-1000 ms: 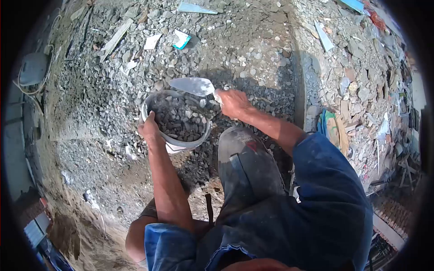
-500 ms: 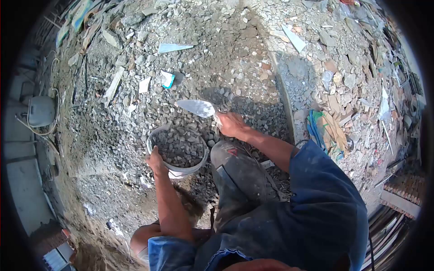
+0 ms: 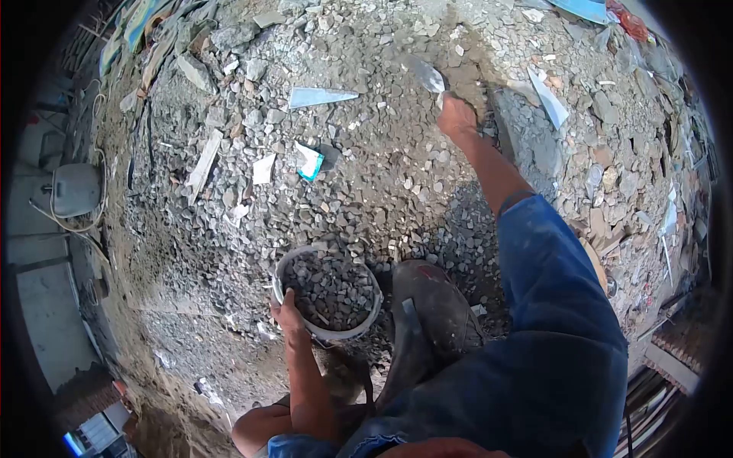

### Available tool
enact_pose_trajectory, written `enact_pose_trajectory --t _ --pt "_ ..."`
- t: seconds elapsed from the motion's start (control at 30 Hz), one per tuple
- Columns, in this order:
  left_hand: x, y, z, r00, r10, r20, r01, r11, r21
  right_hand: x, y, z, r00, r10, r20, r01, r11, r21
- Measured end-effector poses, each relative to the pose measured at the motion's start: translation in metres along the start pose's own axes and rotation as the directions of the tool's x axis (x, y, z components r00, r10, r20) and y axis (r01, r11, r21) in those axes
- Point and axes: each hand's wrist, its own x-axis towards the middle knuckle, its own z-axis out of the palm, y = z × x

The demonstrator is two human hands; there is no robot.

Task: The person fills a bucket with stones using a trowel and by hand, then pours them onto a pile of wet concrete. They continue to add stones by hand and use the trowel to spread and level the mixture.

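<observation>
My right hand (image 3: 458, 116) is closed on the handle of a trowel (image 3: 427, 76), arm stretched far forward. The trowel's pale metal blade points away to the upper left, over the gravel. Close to my body stands a white bucket (image 3: 345, 333) holding grey gravel (image 3: 328, 286). Gripping its left rim is my left hand (image 3: 288, 311), fingers wrapped over the edge. Loose gravel (image 3: 366, 198) covers the ground between the bucket and the trowel.
White and teal scraps (image 3: 309, 162) and a pointed pale shard (image 3: 321, 97) lie ahead. A concrete edge (image 3: 521, 122) runs past my right forearm, with rubble (image 3: 622, 175) beyond. At far left is a wheelbarrow-like grey tub (image 3: 77, 188).
My right hand has moved forward and to the right with the trowel, away from the bucket. My left hand still holds the bucket's rim. The view has shifted slightly.
</observation>
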Motion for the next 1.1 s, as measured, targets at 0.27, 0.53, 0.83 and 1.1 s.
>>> enact_pose_trajectory --t 0.27,0.53,0.83,1.1 --pt "-0.011 0.010 0.006 0.997 0.036 0.074 -0.029 0.996 -0.084 -0.081 0.014 0.009 0.914 -0.233 0.333 0.290 0.948 -0.133" --pt "-0.008 0.008 0.004 0.995 0.002 0.103 0.011 0.993 -0.121 -0.161 0.007 0.058 0.905 -0.150 0.398 0.202 0.975 -0.093" --pt "-0.015 0.033 0.015 0.998 -0.058 0.010 0.057 0.993 0.108 -0.208 -0.017 0.073 0.895 -0.133 0.425 0.061 0.982 0.179" --pt "0.018 0.010 -0.002 0.979 -0.130 0.156 0.151 0.980 -0.131 -0.296 -0.098 0.010 0.659 -0.548 0.515 0.409 0.836 0.366"
